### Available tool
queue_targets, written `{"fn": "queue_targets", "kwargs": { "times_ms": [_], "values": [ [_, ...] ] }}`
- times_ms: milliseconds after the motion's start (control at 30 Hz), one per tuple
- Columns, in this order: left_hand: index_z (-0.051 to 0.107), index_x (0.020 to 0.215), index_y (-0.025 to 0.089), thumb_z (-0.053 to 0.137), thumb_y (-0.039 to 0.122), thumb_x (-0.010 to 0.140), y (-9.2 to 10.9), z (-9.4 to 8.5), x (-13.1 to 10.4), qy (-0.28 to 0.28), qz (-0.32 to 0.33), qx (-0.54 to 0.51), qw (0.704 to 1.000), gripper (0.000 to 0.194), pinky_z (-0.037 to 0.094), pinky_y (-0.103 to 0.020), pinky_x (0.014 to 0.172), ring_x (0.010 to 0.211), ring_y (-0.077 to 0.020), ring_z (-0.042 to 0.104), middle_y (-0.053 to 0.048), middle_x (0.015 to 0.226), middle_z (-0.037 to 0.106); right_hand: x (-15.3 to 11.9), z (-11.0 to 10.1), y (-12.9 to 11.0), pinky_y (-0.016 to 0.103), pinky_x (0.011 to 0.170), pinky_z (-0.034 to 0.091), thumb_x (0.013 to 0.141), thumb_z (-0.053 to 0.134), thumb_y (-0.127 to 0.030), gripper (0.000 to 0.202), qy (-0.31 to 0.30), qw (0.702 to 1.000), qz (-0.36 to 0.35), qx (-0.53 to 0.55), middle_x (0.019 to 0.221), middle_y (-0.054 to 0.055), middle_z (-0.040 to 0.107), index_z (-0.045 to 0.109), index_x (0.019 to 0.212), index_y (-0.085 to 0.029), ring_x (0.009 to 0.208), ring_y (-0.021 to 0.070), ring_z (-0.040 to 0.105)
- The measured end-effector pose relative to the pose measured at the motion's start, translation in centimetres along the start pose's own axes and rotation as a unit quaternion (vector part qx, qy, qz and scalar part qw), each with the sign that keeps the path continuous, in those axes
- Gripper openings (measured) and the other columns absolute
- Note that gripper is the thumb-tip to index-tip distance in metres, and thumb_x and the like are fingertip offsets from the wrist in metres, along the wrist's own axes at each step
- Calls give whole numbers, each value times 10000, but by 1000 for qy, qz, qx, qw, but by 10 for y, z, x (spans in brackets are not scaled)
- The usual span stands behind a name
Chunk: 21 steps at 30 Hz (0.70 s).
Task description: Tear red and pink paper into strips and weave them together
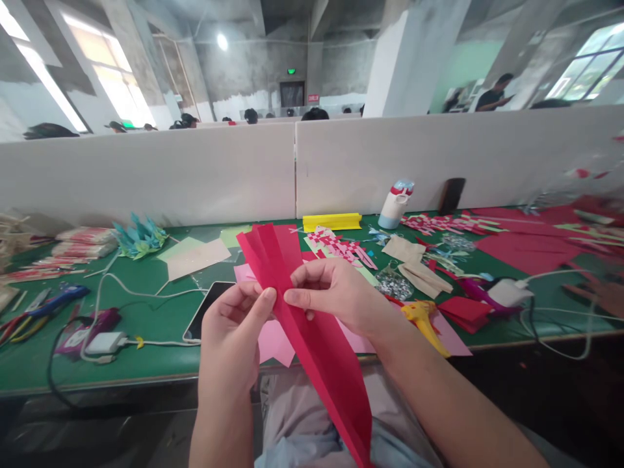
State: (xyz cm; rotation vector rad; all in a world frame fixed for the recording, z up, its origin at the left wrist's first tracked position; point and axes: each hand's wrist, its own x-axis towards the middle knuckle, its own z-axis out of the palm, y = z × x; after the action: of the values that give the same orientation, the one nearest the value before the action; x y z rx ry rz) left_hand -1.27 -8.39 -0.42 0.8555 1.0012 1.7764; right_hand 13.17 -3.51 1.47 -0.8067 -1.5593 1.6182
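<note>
A long strip of red paper (324,354), creased lengthwise, slants from above the table down over the person's lap. My left hand (238,318) pinches its left edge between thumb and fingers. On the other side, my right hand (331,292) has thumb and fingers closed on the paper, close to the left thumb. Behind the strip, pink sheets (277,341) lie on the green table, and a dark-screened phone (209,312) is partly covered by my left hand.
On the green table (160,361) are a yellow glue gun (424,322), a bottle (396,205), pliers (53,305), white cables, a yellow folded strip (331,221) and woven paper pieces. A white partition (146,175) stands behind. Another person's hand (602,289) is at the right.
</note>
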Motion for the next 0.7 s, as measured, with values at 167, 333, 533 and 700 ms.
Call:
{"fn": "queue_targets", "kwargs": {
  "times_ms": [167,333,533,700],
  "values": [
    [630,663,143,820,254,594,-1,0,0,20,8,7,1000,230,492,-146,500,498,-63,566,20,587,634,0,3,2,207,551,430,681,778,-352,250,9,1000,-25,3,633,-32,599,645,740,-149,558,70,545],
    [627,677,149,815,250,604,0,1,-2,33,9,4,999,225,501,-146,526,528,-63,578,18,615,647,-2,5,2,210,566,417,682,775,-351,246,30,999,-43,13,653,-33,592,638,725,-152,588,72,524],
    [644,695,146,826,263,592,0,1,0,34,18,4,999,240,511,-152,521,553,-79,610,6,652,672,-4,1,0,231,574,451,654,794,-354,271,-3,1000,-7,15,676,-16,619,645,756,-152,583,88,558],
    [669,746,141,832,224,592,0,-1,-1,15,10,20,1000,239,526,-151,578,615,-84,631,-11,701,694,-2,0,3,225,592,447,654,791,-359,261,23,1000,-11,-12,686,-13,622,659,745,-154,618,88,553]
  ]
}}
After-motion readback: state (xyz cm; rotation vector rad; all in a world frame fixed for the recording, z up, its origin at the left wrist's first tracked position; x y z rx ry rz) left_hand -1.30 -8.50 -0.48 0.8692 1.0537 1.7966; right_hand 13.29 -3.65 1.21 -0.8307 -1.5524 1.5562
